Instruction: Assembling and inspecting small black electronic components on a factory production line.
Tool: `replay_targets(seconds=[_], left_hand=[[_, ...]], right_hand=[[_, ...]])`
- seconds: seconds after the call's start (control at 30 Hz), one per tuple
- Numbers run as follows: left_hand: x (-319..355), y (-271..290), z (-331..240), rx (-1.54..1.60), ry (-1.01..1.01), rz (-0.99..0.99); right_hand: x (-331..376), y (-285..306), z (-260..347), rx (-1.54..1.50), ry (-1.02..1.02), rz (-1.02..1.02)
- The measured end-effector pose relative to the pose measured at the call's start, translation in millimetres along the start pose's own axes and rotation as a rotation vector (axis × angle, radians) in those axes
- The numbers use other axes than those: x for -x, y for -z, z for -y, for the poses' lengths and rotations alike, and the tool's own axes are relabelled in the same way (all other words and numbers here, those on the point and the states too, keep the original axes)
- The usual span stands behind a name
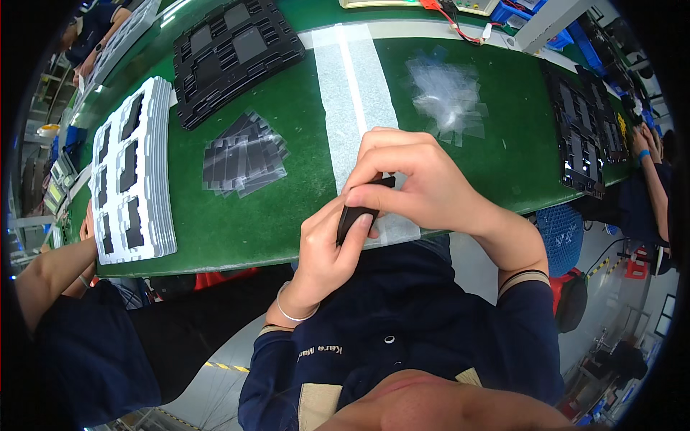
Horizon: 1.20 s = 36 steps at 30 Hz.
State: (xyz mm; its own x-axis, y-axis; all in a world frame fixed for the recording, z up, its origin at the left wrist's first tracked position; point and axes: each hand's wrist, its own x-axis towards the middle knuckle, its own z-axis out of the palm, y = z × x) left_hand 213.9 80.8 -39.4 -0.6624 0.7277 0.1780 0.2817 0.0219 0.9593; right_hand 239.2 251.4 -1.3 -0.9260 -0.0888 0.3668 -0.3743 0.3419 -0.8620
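Observation:
A flat black rectangular piece (350,217) is held at a slant above the near edge of the green table (280,230). My left hand (325,248) is closed around its lower end, with the thumb lying along it. From the upper right, my right hand (420,176) pinches the upper end between thumb and bent fingers. The fingers hide much of the piece, so its exact kind does not show. Beyond my hands, a whitish strip (359,100) runs across the table. A fanned pile of dark, shiny film pieces (244,154) lies left of it, and clear film sheets (447,100) lie right of it.
Stacked white trays (162,194) with black pieces stand at the left. A black compartment tray (241,54) lies at the far left, more black trays (578,133) at the right. A co-worker's forearm (61,269) reaches in at left, another's arm (654,187) at far right.

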Motion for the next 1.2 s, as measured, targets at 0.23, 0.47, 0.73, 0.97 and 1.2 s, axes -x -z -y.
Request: replay_targets(seconds=[0.23,0.47,0.73,0.97,1.2], left_hand=[[4.8,-16.7,-4.1,0.727,0.119,-0.066],[7.0,-13.9,-2.9,0.721,0.103,-0.068],[8.8,-17.4,5.0,0.652,0.034,-0.051],[5.1,-19.0,4.5,0.709,0.039,-0.046],[5.7,-17.4,1.7,0.836,0.02,-0.023]], right_hand=[[-6.6,15.6,6.6,-0.293,-0.24,-0.01],[-5.2,14.9,11.9,-0.203,-0.296,-0.006],[-2.5,0.2,11.4,0.053,-0.154,-0.027],[-1.8,2.8,2.6,0.069,-0.062,-0.073],[0.3,12.5,8.4,-0.428,-0.275,-0.04]])
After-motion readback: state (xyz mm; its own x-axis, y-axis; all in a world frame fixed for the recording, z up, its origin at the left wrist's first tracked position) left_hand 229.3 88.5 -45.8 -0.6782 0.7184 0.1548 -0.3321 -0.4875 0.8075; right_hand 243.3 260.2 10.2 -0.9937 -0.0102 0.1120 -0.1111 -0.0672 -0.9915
